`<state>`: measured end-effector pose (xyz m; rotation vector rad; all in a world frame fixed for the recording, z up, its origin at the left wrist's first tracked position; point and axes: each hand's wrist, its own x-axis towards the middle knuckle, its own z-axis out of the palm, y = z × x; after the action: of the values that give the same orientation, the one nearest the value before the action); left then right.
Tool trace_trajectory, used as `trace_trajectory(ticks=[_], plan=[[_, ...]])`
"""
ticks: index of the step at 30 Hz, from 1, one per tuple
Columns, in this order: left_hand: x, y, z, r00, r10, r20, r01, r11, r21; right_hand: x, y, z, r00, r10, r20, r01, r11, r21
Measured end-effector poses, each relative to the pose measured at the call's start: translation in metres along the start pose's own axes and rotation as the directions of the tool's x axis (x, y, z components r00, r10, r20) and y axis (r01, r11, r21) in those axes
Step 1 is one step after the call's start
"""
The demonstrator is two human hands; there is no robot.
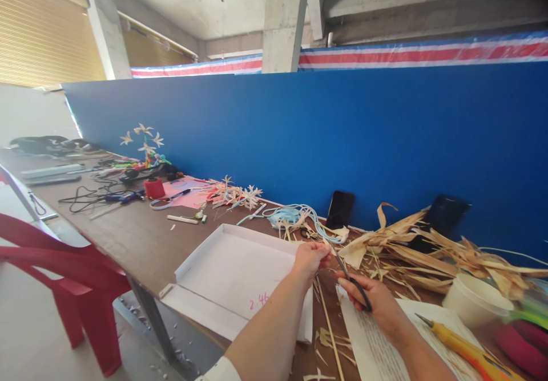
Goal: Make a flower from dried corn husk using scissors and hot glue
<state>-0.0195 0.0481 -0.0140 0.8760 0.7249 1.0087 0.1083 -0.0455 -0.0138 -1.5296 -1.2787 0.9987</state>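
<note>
My right hand (374,304) grips the dark handles of a pair of scissors (345,270), their blades pointing up and left. My left hand (311,260) is closed in a pinch at the blade tips, on a small pale strip of dried husk (327,245). That strip is tiny and partly covered by the fingers, so its shape is unclear. Beneath my left wrist lies a shallow white box lid (222,272) with pink numbers on it. Close to my right hand spreads a heap of dried husks (398,250), with scraps (336,341) on the brown table below.
A yellow-handled pointed tool (462,344) lies on a printed sheet (372,341), beside a white tub (475,298). Two phones, one a black phone (340,209), lean on the blue partition (274,136). Husk flowers (240,194) lie farther left. A red chair (81,278) stands at the table's left.
</note>
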Motion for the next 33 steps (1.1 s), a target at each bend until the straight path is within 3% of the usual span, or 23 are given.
trace_trajectory(ticks=[9, 20, 33], plan=[[0.0013, -0.0020, 0.0000, 1.000, -0.007, 0.001, 0.007, 0.999, -0.037, 0.0038, 0.0064, -0.0018, 0.999, -0.027, 0.019, 0.029, 0.995, -0.097], [0.0015, -0.0053, -0.0011, 0.998, -0.022, 0.052, 0.027, 0.995, -0.101, 0.0039, 0.0029, -0.0022, 0.999, 0.017, -0.037, -0.023, 0.988, -0.153], [-0.0006, -0.0011, -0.0005, 0.998, -0.049, 0.026, 0.051, 0.995, -0.091, 0.0026, 0.0000, -0.0023, 0.999, -0.010, -0.036, 0.001, 0.976, -0.218]])
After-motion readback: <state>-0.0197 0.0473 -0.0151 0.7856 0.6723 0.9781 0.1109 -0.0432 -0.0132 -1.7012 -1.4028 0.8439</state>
